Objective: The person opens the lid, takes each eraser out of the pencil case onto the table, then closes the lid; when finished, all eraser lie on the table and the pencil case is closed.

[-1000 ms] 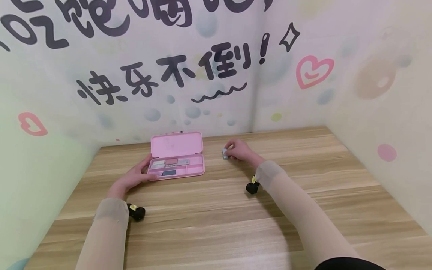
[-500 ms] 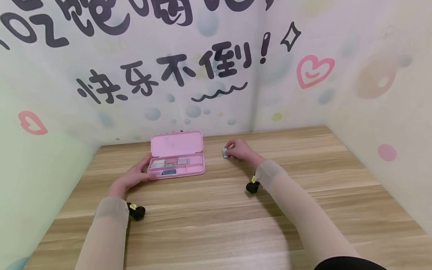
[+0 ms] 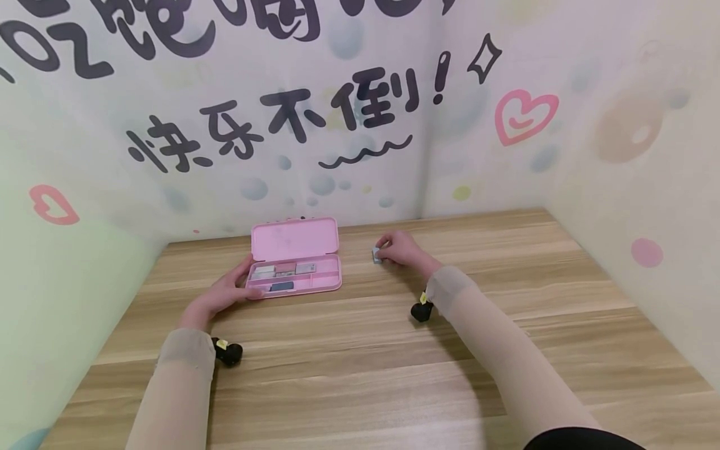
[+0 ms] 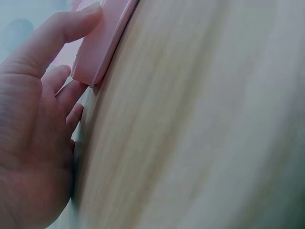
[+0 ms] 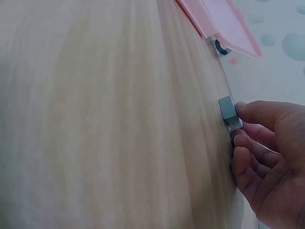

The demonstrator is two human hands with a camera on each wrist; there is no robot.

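On the wood-grain table lies an open pink plastic pencil case; a tug from the left hand, gripping its left end between thumb and fingers, could skew it. It stretches left to right. Off its right end, the right hand pinches a small pale-blue rectangular block; a loosened pinch could drop it. Its long axis points far-ward or upright; from here I can't tell.

Smooth plastic case, wood-grained tabletop with faint sheen, smooth matt block, cloth sleeves
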